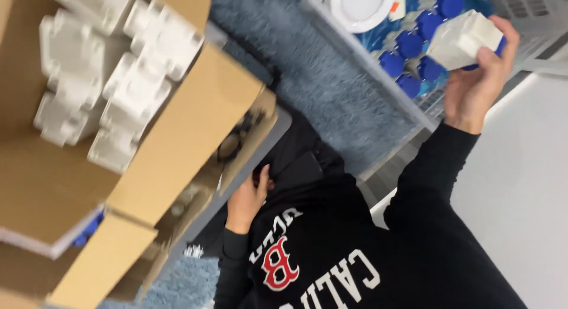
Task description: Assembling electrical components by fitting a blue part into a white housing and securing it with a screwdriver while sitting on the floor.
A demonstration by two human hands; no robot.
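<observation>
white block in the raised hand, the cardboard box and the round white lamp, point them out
white block [463,40], head view, on its broad pale face
cardboard box [195,120], head view, on the open brown flap
round white lamp [361,4], head view, on its flat white disc

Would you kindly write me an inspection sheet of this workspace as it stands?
Surface: grey-blue carpet; white top at the right.
Job's things: white block-shaped part held up in the right hand.
Clutter: open cardboard box with white moulded parts; tray holding blue caps and a round white disc.
Grippers: right hand closed on the part; left hand at the edge of a grey bin, holding nothing that shows.
Cables: nothing seen.
Surroundings: black sleeves and top of the person; picture blurred.
</observation>
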